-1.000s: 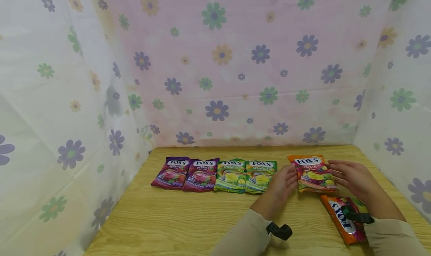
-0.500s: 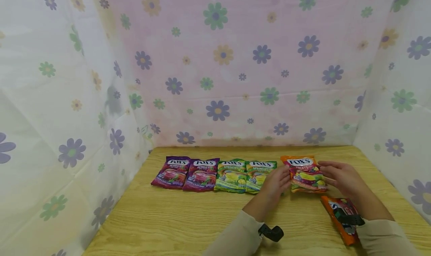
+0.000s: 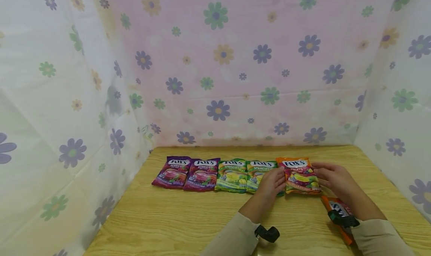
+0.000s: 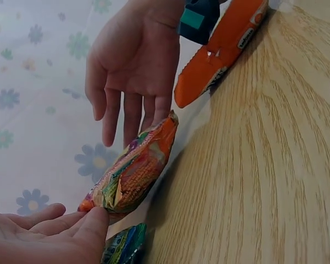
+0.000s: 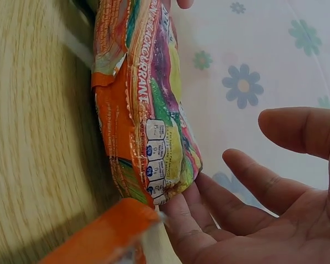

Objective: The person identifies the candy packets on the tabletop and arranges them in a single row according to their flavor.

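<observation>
An orange-topped Fox's Fruits candy bag (image 3: 299,175) is between my two hands, label up. My left hand (image 3: 267,185) touches its left side with fingers extended. In the left wrist view the thumb (image 4: 96,223) lies against the bag's end. Fingers of my right hand (image 3: 336,179) rest along the right side, loosely straight; in the right wrist view they meet the bag's lower edge (image 5: 165,181). Immediately left is a green Spring Tea bag (image 3: 259,172), partly hidden by my left hand. Whether the two bags touch is unclear.
Another green bag (image 3: 231,175) and two purple Berries bags (image 3: 202,175) continue the row leftward. A second orange bag (image 3: 338,207) lies turned sideways, partly under my right wrist. The wooden table (image 3: 188,222) meets flowered cloth walls (image 3: 235,80) behind and at both sides.
The Fruits bag has moved left with both hands, closing the gap to the green bag. My right forearm now covers more of the second orange bag.
</observation>
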### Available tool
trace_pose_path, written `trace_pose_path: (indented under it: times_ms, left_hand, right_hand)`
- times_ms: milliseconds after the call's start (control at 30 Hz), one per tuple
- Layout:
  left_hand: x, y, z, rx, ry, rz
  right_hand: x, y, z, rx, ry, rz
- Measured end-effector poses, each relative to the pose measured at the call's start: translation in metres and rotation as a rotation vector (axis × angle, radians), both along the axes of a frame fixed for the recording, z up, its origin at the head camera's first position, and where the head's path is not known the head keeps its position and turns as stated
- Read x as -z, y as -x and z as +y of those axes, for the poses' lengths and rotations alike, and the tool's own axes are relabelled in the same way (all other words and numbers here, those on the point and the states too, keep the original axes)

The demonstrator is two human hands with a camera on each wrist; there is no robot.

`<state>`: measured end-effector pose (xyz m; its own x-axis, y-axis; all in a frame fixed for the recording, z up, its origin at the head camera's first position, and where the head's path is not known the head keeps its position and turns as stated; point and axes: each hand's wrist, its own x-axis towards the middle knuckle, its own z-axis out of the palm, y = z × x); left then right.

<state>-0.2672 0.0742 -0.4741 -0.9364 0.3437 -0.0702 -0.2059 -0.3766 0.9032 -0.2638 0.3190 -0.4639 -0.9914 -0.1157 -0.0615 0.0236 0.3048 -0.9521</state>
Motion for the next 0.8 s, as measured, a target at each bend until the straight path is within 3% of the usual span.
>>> trace_pose_path:
  times_ms: [500, 800]
  left_hand:
    - [0.0046, 0.0021, -0.0019, -0.015, 0.026, -0.016]
    - [0.0088, 0.0055, -0.0043, -0.024, 0.020, -0.041]
  right_hand:
    - [0.0029, -0.0010, -0.0051, -0.030, -0.058, -0.019]
    - [0.0038, 0.0007, -0.0091, -0.063, -0.017, -0.079]
